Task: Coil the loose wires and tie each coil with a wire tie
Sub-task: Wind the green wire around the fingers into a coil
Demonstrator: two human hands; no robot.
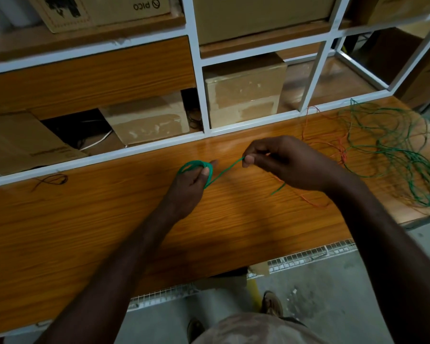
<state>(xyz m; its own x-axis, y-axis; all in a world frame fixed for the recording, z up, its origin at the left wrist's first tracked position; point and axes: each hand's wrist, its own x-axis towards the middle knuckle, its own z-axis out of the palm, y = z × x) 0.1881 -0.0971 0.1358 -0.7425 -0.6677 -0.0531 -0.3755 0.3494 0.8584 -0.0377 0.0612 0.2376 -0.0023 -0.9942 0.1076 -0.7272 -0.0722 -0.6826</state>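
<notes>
My left hand point(193, 181) grips a small coil of green wire point(193, 165) above the wooden table point(85, 219). A strand of the same green wire point(227, 168) runs from the coil up to my right hand point(278, 160), which pinches it between thumb and fingers. The wire's free end point(278, 188) hangs below my right hand. A tangled heap of loose green wire point(392, 155) lies at the table's right end, with thin orange wire point(340, 147) mixed into it and trailing toward my right wrist.
A short dark wire piece point(51, 180) lies at the table's back left. Behind the table stands a white-framed shelf point(199, 78) holding cardboard boxes point(243, 90). A wire mesh tray point(308, 256) runs under the table's front edge. My shoes point(272, 304) stand on the concrete floor.
</notes>
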